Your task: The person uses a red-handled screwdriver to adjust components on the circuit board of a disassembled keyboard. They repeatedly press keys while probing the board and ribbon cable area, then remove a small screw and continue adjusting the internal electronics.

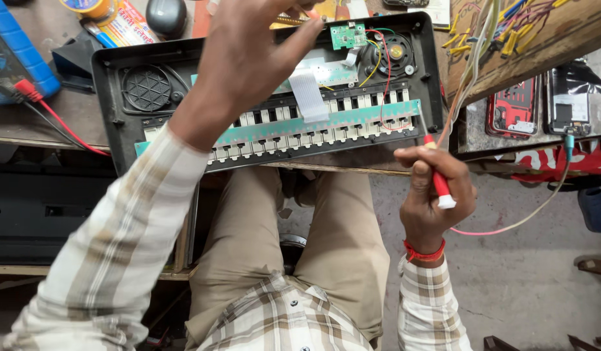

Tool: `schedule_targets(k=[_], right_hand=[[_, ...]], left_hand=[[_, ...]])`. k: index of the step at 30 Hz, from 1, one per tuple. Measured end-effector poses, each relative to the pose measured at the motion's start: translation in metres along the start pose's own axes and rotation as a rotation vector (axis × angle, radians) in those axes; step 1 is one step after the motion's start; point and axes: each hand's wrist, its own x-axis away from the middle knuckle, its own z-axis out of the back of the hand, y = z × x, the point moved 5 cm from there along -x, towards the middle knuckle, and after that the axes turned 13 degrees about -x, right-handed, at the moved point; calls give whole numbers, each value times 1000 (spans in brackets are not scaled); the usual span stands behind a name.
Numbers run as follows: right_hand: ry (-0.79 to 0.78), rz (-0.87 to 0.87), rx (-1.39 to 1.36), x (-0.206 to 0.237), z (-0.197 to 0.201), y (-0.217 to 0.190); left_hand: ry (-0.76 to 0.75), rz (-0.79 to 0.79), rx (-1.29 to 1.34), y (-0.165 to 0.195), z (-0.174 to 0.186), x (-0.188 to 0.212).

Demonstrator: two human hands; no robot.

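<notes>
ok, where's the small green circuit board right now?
Head view: the small green circuit board sits at the top edge of the opened keyboard case, right of centre, just left of the round speaker, beside the left hand's fingertips.

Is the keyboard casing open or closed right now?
Open: the keyboard casing shows bare speakers, circuit board, ribbon cable and wires.

Beige-and-white checked long sleeves, khaki trousers, a red thread band (pixel 424 252) at the right wrist.
</notes>
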Motion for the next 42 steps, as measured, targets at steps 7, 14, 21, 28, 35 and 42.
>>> schedule_targets(k=[7,14,21,28,35,42], right_hand=[[-116,124,47,-18,-33,-8],[-255,174,195,-43,-70,-4],[-255,134,223,-36,-73,6],[-245,151,229,-31,-72,10],[-222,113,214,-26,-67,16],[-213,125,211,-26,-67,17]], left_hand=[[-30,334,-49,28,85,66],[-170,406,-300,28,117,106],[-216,413,-350,14,114,105],[-310,224,-361,-21,105,74],[-441,132,-297,-37,86,67],[-448,83,-250,-38,77,62]])
